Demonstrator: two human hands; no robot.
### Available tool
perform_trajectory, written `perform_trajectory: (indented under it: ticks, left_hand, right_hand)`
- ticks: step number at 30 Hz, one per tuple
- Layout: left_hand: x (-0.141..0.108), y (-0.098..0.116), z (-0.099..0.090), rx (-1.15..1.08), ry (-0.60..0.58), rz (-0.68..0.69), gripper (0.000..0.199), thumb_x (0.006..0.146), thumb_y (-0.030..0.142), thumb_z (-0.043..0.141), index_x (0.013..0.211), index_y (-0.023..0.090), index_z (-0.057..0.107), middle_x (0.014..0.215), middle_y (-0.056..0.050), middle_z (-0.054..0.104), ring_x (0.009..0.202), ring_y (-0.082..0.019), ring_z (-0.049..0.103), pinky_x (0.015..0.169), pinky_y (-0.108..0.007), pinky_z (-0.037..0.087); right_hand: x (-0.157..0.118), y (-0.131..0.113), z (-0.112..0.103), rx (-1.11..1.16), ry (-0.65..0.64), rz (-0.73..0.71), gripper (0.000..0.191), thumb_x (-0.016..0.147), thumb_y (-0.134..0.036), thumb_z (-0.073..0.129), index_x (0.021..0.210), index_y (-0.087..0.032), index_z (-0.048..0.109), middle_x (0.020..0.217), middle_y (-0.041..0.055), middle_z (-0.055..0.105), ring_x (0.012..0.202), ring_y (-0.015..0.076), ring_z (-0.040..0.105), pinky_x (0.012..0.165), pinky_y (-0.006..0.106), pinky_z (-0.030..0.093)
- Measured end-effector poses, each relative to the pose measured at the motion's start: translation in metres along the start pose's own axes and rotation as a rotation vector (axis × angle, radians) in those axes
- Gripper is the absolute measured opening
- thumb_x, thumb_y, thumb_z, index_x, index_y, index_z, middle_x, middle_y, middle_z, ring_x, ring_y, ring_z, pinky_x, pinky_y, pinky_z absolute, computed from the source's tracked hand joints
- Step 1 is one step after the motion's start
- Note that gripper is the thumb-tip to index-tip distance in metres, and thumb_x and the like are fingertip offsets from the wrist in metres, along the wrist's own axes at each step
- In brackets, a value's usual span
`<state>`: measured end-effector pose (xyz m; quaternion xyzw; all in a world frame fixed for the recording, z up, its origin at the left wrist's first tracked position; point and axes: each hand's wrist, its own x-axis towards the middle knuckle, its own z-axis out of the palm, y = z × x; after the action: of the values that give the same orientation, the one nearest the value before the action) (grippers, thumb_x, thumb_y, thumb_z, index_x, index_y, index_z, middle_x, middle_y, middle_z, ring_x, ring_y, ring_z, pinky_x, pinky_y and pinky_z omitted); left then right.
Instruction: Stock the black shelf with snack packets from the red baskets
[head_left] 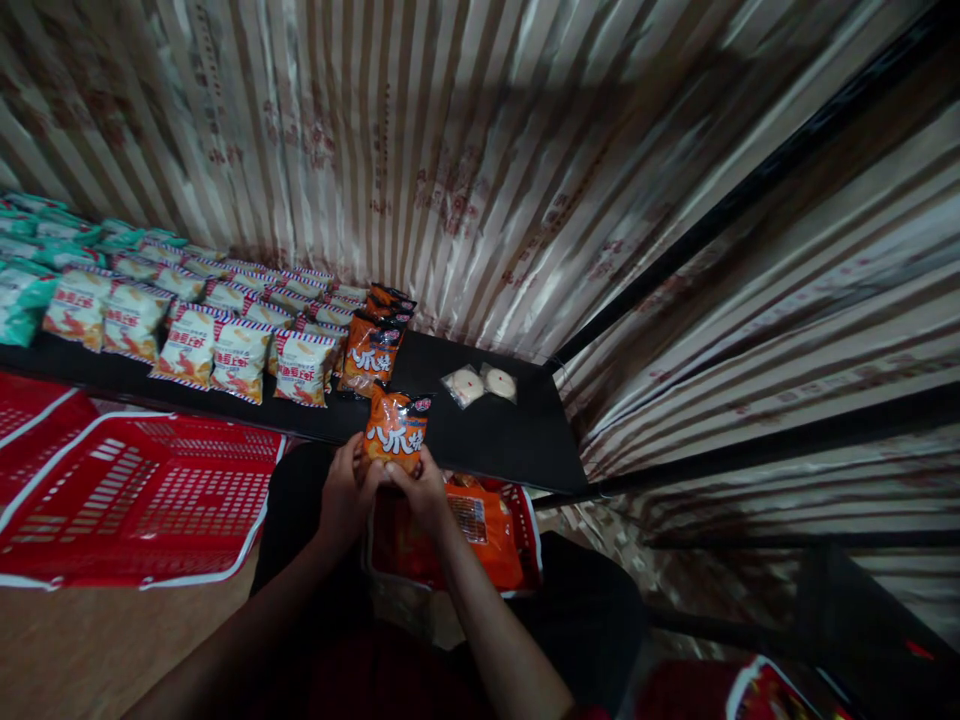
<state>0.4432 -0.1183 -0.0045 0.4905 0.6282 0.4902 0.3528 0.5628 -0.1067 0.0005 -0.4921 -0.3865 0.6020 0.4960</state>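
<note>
An orange snack bag [396, 428] with a black top edge is held upright at the front edge of the black table [510, 435]. My left hand [346, 492] grips its lower left side, and my right hand [421, 490] pinches its lower right, thumbs near each other at the bottom. Just behind it, more orange bags [370, 350] stand in a short row, beside rows of white bags [304, 368] with striped tops. Two round items in clear wrappers, a left one [465, 386] and a right one [499, 383], lie on the table to the right.
Green bags [26, 295] stand at the far left. Below the table is a red basket [531, 540] holding a large orange package [487, 535]. Another red basket [161, 500] lies at the left. Striped curtains [465, 180] hang behind, with dark poles [675, 250] at the right.
</note>
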Motion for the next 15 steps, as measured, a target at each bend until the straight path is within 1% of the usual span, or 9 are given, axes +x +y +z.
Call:
perform_trajectory:
  ticks: [2,4,6,11,15]
  left_hand:
    - [0.000,-0.006,-0.001,0.123,0.063,0.133,0.047,0.076,0.029,0.049,0.121,0.014,0.049,0.119,-0.015,0.056,0.112,-0.027,0.052,0.098,-0.044,0.040]
    - [0.001,-0.012,-0.001,0.203,0.062,0.248,0.048,0.078,0.024,0.045,0.124,0.011,0.046,0.125,-0.017,0.052,0.120,-0.028,0.046,0.102,-0.047,0.035]
    - [0.004,-0.019,0.000,0.253,0.041,0.324,0.049,0.079,0.022,0.044,0.127,0.010,0.043,0.132,-0.018,0.046,0.126,-0.029,0.040,0.105,-0.048,0.032]
    - [0.016,-0.031,0.001,0.340,0.016,0.379,0.053,0.081,0.018,0.039,0.132,0.008,0.036,0.142,-0.019,0.034,0.133,-0.029,0.029,0.107,-0.048,0.029]
    - [0.030,-0.036,0.002,0.396,0.052,0.438,0.056,0.080,0.015,0.039,0.135,0.010,0.032,0.145,-0.018,0.029,0.135,-0.028,0.026,0.107,-0.049,0.030]
  right_hand:
    - [0.016,0.001,0.008,-0.006,0.026,-0.047,0.047,0.057,-0.036,0.073,0.097,-0.022,0.051,0.093,0.0027,0.067,0.085,0.0190,0.064,0.082,0.034,0.051]
    - [0.031,0.002,0.016,-0.044,0.041,-0.098,0.044,0.060,-0.034,0.072,0.097,-0.021,0.050,0.095,0.0027,0.066,0.086,0.0181,0.064,0.082,0.033,0.050]
    - [0.046,0.005,0.024,-0.078,0.054,-0.146,0.043,0.061,-0.032,0.071,0.097,-0.022,0.050,0.096,0.0023,0.066,0.087,0.0174,0.063,0.083,0.032,0.050]
    - [0.074,0.014,0.038,-0.091,0.023,-0.183,0.040,0.065,-0.032,0.069,0.099,-0.022,0.051,0.097,0.0014,0.066,0.085,0.0163,0.063,0.081,0.030,0.050]
    - [0.089,0.018,0.044,-0.249,0.053,-0.238,0.039,0.069,-0.035,0.066,0.102,-0.022,0.053,0.099,0.0024,0.064,0.087,0.0167,0.061,0.082,0.031,0.049]
